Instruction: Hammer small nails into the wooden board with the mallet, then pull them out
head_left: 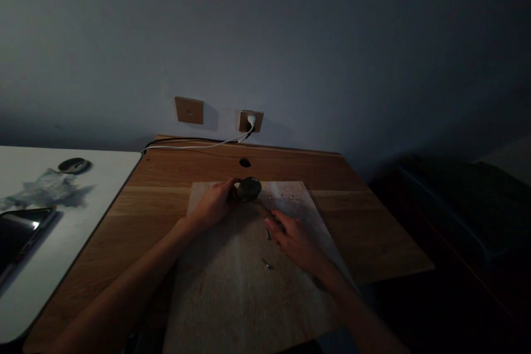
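A mallet with a dark, round head (249, 189) is over the far part of a pale wooden board (232, 282). My right hand (290, 237) is wrapped round its handle, whose end sticks out below the wrist. Just left of the head, my left hand (219, 199) rests with fingers curled together; whatever they pinch is hidden. Close by my right hand lies a small metal screw or nail (267, 234), and a second metal piece (266, 264) lies nearer to me. Several tiny bright points (282, 196) show in the board right of the mallet head.
The board lies on a brown wooden desk (373, 232) against the wall. A white table (53, 254) at left bears a dark-screened device (25, 232), crumpled clear plastic (45, 188) and a round dark dish (74, 165). Cables (199, 146) run to a wall socket (251, 121).
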Motion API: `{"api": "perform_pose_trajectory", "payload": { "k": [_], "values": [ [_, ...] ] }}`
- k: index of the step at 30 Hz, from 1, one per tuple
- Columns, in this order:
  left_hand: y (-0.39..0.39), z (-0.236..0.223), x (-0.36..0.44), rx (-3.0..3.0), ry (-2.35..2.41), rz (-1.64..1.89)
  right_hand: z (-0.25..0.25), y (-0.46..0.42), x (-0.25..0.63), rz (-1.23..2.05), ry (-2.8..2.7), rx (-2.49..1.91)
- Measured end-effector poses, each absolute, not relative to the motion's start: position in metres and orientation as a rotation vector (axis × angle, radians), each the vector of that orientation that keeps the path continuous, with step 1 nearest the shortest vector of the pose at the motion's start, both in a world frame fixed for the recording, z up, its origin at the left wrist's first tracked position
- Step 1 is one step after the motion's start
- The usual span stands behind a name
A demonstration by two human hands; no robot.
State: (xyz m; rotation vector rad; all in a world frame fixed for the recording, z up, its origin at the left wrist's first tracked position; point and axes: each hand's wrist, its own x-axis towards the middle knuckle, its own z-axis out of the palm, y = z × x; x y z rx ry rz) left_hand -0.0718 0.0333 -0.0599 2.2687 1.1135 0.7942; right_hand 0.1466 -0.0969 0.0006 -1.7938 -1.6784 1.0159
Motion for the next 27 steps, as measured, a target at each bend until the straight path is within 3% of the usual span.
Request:
{"api": "perform_pose_trajectory", "payload": {
  "k": [10,14,17,20,27],
  "values": [
    [0.034,-0.059,-0.072,2.337,1.078,0.778,-0.008,-0.097,0.149,0.968,-1.692,-1.831],
    [0.025,-0.051,-0.072,2.645,1.046,0.934,-0.011,-0.108,0.159,0.956,-1.664,-1.824],
    [0.004,-0.039,-0.064,3.053,0.71,0.959,-0.013,-0.123,0.173,1.008,-1.546,-1.829],
    [-0.023,-0.029,-0.046,3.31,0.318,0.759,-0.017,-0.138,0.189,1.041,-1.373,-1.846],
    [-0.051,-0.028,-0.016,3.325,0.185,0.631,-0.022,-0.151,0.21,1.078,-1.202,-1.845]
  ]
}}
